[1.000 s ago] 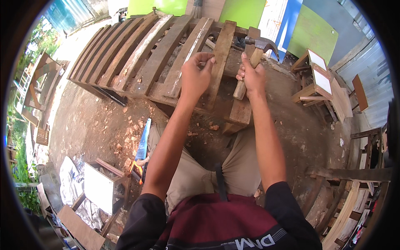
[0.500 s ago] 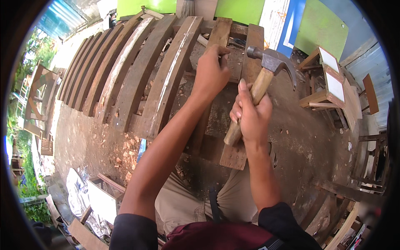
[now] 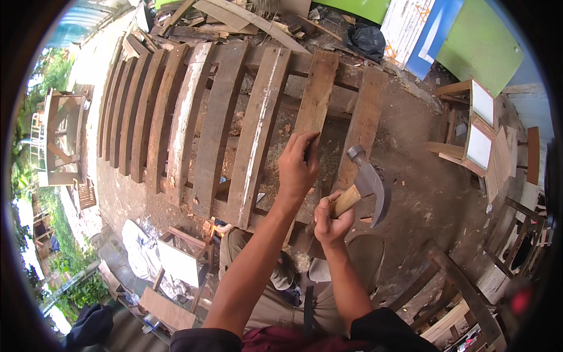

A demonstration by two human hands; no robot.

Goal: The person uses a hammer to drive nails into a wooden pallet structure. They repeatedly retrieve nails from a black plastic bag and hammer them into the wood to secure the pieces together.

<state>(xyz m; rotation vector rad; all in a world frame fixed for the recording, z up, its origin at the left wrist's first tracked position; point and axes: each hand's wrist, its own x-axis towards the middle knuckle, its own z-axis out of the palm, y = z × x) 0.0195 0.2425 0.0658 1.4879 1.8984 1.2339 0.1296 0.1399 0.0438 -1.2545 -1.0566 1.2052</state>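
Observation:
My right hand [image 3: 333,222] is wrapped around the wooden handle of a claw hammer [image 3: 368,180]. The hammer's metal head points up and away from me, over the right end of a long slatted wooden frame [image 3: 256,144]. Against one brown slat [image 3: 317,88] my left hand [image 3: 298,167] is closed, thumb and fingers pressed together. Whatever it may pinch is too small to make out. The hammer head is to the right of my left hand, apart from it. To the right lies the frame's end slat [image 3: 365,111].
Scrap boards [image 3: 252,20] and a black plastic bag [image 3: 365,41] lie beyond the frame. At right stands a wooden piece with white panels [image 3: 482,102]; dark wooden frames [image 3: 463,287] are at lower right. A small white-topped stool [image 3: 177,262] is at lower left.
The view has shifted, showing more ground beyond the frame. My right hand and the hammer are lower and nearer me; my left hand stays closed at the same slat.

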